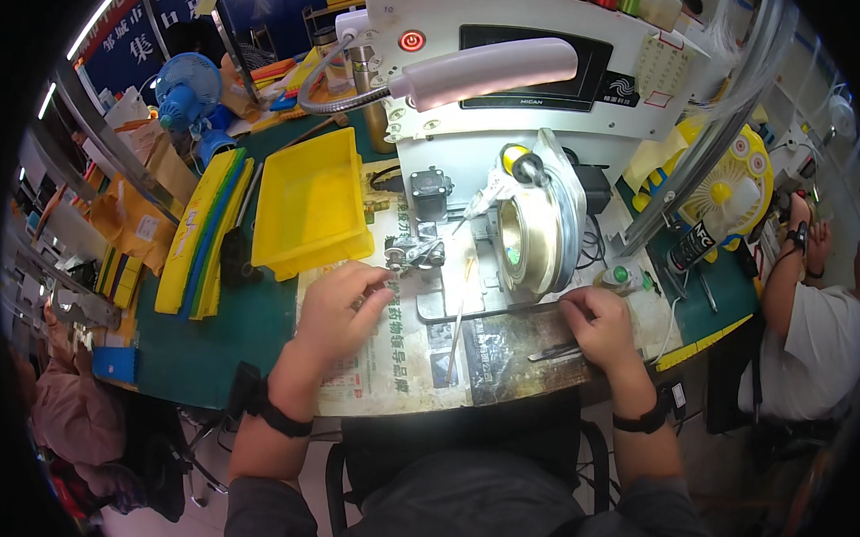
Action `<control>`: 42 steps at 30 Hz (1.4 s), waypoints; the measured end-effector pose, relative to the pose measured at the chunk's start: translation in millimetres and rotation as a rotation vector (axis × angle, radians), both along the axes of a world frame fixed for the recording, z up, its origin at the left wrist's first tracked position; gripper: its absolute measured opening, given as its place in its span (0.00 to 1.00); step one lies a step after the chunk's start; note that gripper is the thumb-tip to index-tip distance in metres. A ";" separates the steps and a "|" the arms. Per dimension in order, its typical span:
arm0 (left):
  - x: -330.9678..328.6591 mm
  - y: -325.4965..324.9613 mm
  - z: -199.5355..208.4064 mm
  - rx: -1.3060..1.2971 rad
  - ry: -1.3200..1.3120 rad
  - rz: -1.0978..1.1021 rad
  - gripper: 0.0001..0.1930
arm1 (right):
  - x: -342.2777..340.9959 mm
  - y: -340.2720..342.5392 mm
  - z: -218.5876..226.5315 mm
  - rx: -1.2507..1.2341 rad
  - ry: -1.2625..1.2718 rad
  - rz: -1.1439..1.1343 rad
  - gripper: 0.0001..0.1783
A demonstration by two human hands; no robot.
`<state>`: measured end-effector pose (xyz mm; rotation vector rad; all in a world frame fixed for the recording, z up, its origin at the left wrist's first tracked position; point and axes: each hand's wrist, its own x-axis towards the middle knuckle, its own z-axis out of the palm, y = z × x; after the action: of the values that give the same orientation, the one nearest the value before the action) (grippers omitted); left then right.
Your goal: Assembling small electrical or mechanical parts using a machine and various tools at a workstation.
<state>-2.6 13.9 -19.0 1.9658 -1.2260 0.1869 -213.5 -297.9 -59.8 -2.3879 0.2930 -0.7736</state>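
Note:
My left hand [341, 308] hovers beside a small metal clamp fixture [416, 254], its fingers bent and the thumb apart from them. Nothing shows between them. My right hand [599, 324] is at the lower right of a pale round wheel [526, 243], thumb and forefinger drawn together. Whatever may be in that pinch is too small to make out. Both wheel and fixture belong to a white bench machine [435, 127], which has a dark screen and a red-lit button. A thin stick [457, 340] lies across the metal base plate [438, 311] and the paper below.
A yellow plastic tray [307, 250] stands left of the machine, beside yellow, blue and green strips [204, 232]. Over the wheel reaches a pink lamp [494, 72]. Dark tweezers-like tools [555, 352], a black can [691, 244] and a yellow fan [731, 189] are rightward; other people sit either side.

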 end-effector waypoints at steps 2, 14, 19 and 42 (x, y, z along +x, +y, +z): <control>-0.2 -0.3 0.9 0.030 0.031 0.007 0.09 | 0.7 0.5 1.0 0.003 0.007 -0.003 0.05; -1.2 -2.4 26.6 -0.203 0.228 0.072 0.12 | -21.4 4.1 27.3 -0.244 0.088 0.294 0.07; 3.1 -15.2 22.6 -0.370 1.184 -0.144 0.15 | -28.0 0.4 22.9 -0.283 0.280 0.402 0.09; -29.3 -38.3 36.9 -0.684 0.974 -0.526 0.10 | 74.9 124.9 45.5 0.974 -0.059 0.456 0.16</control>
<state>-31.9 -24.4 17.9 0.8709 -0.7968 -0.5071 -138.7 -173.0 -14.3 -1.4213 0.0570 -0.3478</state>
